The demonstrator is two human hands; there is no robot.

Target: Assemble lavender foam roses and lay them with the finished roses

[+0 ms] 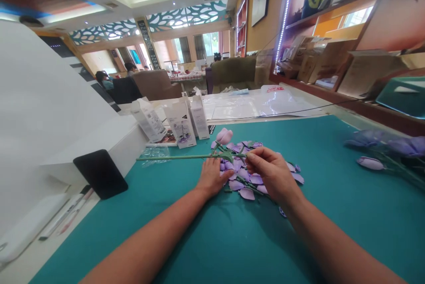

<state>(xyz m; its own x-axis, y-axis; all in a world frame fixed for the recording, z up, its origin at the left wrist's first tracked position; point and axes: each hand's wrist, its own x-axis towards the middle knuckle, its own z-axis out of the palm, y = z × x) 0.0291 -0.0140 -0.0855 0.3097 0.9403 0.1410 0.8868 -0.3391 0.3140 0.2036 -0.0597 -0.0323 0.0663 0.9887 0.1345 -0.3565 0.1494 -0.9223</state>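
Pinching stem point(175, 157) in right grip point(272, 170); cannot tell about left grip point(211, 177). Open mat point(245, 248) nearest; behind petals point(247, 194), white boxes point(182, 127) with hidden contents.

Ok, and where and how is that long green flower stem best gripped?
Probably best to pinch the green flower stem on its bare stretch, left of the left hand, coming from above: it runs straight, thin and crosswise there. Toward the other end, leaves and the right hand get in the way.
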